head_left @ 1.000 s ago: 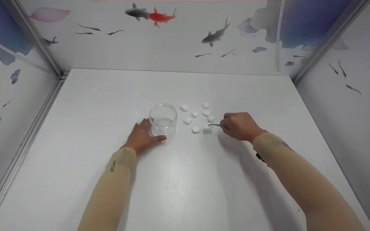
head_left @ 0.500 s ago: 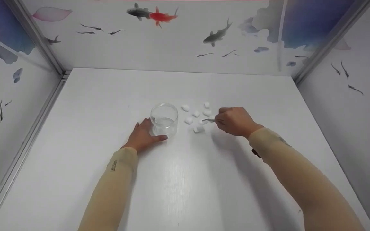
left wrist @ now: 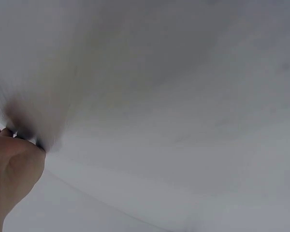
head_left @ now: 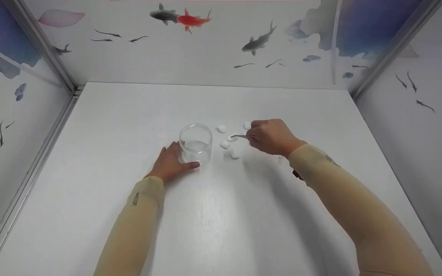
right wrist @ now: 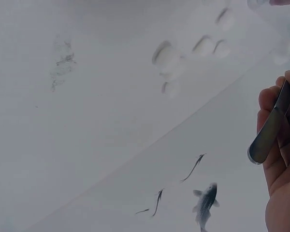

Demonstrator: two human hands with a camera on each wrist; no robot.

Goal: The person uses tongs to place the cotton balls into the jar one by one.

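Note:
My left hand (head_left: 170, 164) holds a clear jar (head_left: 196, 142) at its near left side, the thumb in front of the base. No cotton balls show inside the jar. My right hand (head_left: 272, 136) grips metal tweezers (head_left: 244, 136), their tips pointing left. A white cotton ball (head_left: 230, 139) is at the tips, raised above the table, with a faint shadow below. In the right wrist view, the tweezers (right wrist: 269, 133) slant up from the curled fingers, with the cotton ball (right wrist: 282, 52) by the tip. The left wrist view shows only part of the left hand (left wrist: 14, 169).
Several cotton balls lie on the white table (head_left: 205, 230), among them one cotton ball (head_left: 221, 129) right of the jar and another (head_left: 235, 154) nearer me. The right hand covers some of them. Walls printed with fish (head_left: 259, 40) enclose the back and sides.
My right hand has moved left and away from me, carrying the tweezers and cotton ball across the loose balls towards the jar. The left hand and jar have stayed in place.

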